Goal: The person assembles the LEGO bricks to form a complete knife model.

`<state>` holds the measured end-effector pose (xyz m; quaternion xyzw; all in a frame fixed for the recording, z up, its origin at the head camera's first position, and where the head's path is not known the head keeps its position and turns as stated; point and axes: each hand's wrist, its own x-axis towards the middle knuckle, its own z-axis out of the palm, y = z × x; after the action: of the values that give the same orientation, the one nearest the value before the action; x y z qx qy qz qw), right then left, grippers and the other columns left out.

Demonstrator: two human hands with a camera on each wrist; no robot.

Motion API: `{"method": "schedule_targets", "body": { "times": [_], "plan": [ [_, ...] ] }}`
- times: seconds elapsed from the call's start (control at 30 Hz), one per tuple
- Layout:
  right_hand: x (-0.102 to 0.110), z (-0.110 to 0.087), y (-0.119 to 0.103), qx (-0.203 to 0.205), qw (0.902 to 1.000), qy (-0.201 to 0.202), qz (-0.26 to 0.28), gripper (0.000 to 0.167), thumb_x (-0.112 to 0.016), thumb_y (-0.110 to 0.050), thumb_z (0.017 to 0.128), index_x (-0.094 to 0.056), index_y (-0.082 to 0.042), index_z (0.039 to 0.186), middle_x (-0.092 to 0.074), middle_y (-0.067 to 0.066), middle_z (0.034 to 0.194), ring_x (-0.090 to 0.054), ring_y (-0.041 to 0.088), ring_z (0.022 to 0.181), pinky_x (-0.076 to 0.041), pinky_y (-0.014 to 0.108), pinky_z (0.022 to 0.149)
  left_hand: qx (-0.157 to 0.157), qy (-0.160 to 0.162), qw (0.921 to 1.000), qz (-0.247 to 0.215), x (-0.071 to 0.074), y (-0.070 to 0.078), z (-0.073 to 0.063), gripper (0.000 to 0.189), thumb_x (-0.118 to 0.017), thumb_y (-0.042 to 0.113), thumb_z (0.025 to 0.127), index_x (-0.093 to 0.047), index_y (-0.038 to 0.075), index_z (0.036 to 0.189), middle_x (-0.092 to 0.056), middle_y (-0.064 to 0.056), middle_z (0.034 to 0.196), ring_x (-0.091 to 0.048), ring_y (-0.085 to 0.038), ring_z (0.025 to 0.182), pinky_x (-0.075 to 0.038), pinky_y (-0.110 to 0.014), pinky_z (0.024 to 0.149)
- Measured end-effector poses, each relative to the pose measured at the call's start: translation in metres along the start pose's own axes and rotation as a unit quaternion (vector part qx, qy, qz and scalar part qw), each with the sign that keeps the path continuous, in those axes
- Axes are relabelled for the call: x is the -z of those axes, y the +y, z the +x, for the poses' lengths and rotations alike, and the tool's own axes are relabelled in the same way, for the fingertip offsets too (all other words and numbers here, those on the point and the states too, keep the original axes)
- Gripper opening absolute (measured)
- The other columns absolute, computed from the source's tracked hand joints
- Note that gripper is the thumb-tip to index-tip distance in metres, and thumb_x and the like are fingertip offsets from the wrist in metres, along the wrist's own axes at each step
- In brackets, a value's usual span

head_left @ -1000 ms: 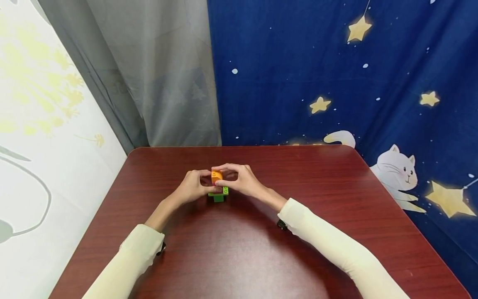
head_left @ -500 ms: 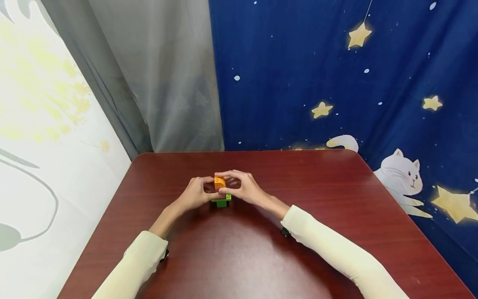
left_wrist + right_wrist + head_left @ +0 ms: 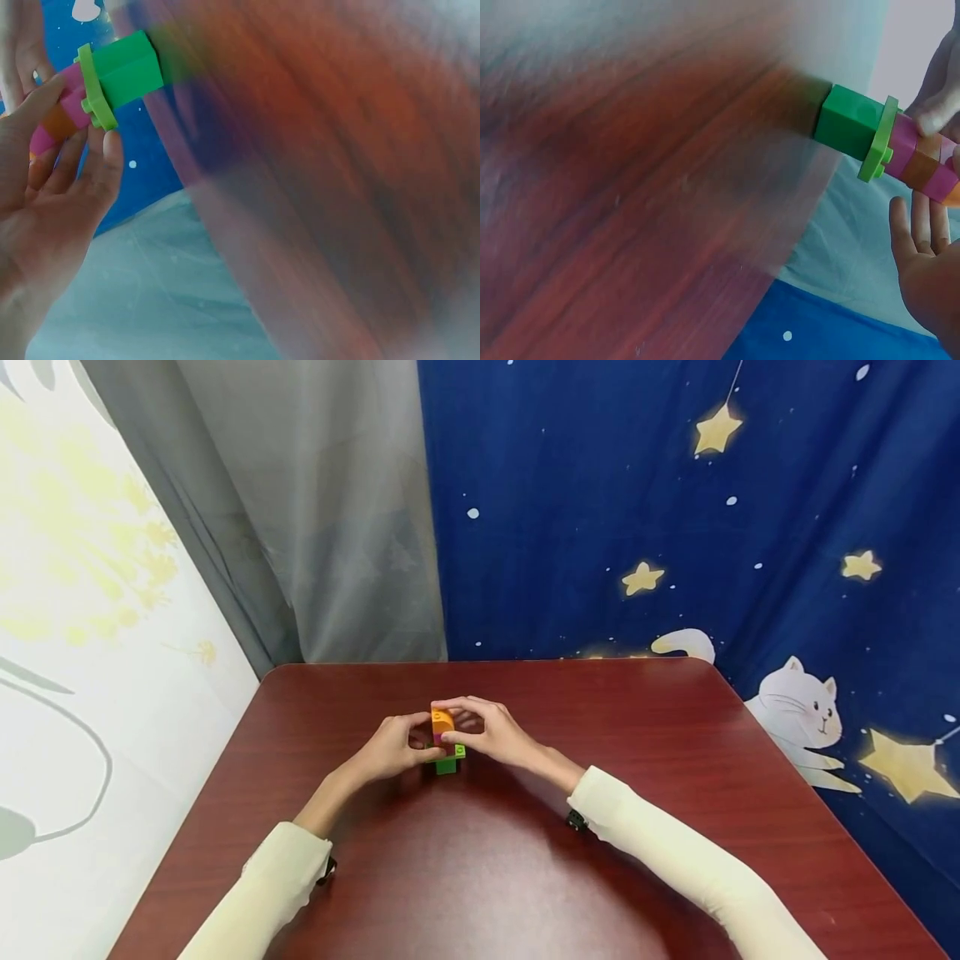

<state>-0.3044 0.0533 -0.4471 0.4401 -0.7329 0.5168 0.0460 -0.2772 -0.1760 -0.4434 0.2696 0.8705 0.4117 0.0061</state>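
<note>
A small tower of toy building blocks stands on the table between my two hands. At its foot is a green block (image 3: 129, 71) with a lime plate (image 3: 879, 142) on it. Above the plate come a pink block (image 3: 904, 142), an orange-brown layer, more pink, and a curved orange block (image 3: 442, 722) on top. My left hand (image 3: 390, 747) grips the middle of the stack, thumb in front. From the right, my right hand (image 3: 501, 735) pinches the topmost blocks between thumb and fingers. Fingers partly hide the middle layers in the head view.
The dark red wooden table (image 3: 480, 877) stretches around the tower. Behind its far edge hang a grey curtain (image 3: 360, 527) and a blue star-patterned curtain (image 3: 555, 510). A white patterned sheet (image 3: 112, 693) hangs at the left.
The view has shifted slightly. More pink shows beneath the orange top, and my left thumb sits lower on the stack. Both hands keep hold of the blocks.
</note>
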Motion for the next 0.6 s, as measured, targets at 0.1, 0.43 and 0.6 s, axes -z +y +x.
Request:
{"method": "schedule_targets", "body": {
  "times": [0.1, 0.43, 0.6],
  "plan": [
    [0.007, -0.002, 0.001, -0.014, 0.9999, -0.003, -0.009, 0.053, -0.08, -0.006, 0.091, -0.063, -0.009, 0.141, -0.072, 0.007, 0.112, -0.072, 0.021, 0.095, -0.061, 0.039, 0.086, 0.002, -0.006, 0.9999, -0.015, -0.005, 0.001, 0.0, 0.041, -0.086, 0.015, 0.087, -0.067, 0.003, 0.121, -0.075, -0.009, 0.103, -0.075, -0.021, 0.09, -0.062, -0.032, 0.08],
    [0.035, -0.02, 0.007, -0.076, 0.9935, -0.06, -0.059, 0.082, -0.085, -0.013, 0.088, -0.043, -0.017, 0.159, -0.066, 0.01, 0.124, -0.07, 0.022, 0.105, -0.059, 0.036, 0.092, 0.01, -0.011, 0.9994, -0.032, -0.025, 0.012, 0.015, 0.046, -0.085, 0.012, 0.088, -0.064, -0.005, 0.125, -0.074, -0.009, 0.096, -0.072, -0.016, 0.082, -0.061, -0.028, 0.075],
    [0.046, -0.026, 0.01, -0.108, 0.99, -0.059, -0.068, 0.091, -0.088, -0.009, 0.085, -0.037, -0.017, 0.16, -0.065, 0.012, 0.126, -0.069, 0.021, 0.109, -0.058, 0.033, 0.093, 0.005, -0.001, 0.9998, -0.019, -0.034, 0.016, 0.026, 0.047, -0.084, 0.014, 0.089, -0.064, -0.007, 0.127, -0.074, -0.01, 0.096, -0.073, -0.018, 0.083, -0.061, -0.031, 0.076]
  ]
}}
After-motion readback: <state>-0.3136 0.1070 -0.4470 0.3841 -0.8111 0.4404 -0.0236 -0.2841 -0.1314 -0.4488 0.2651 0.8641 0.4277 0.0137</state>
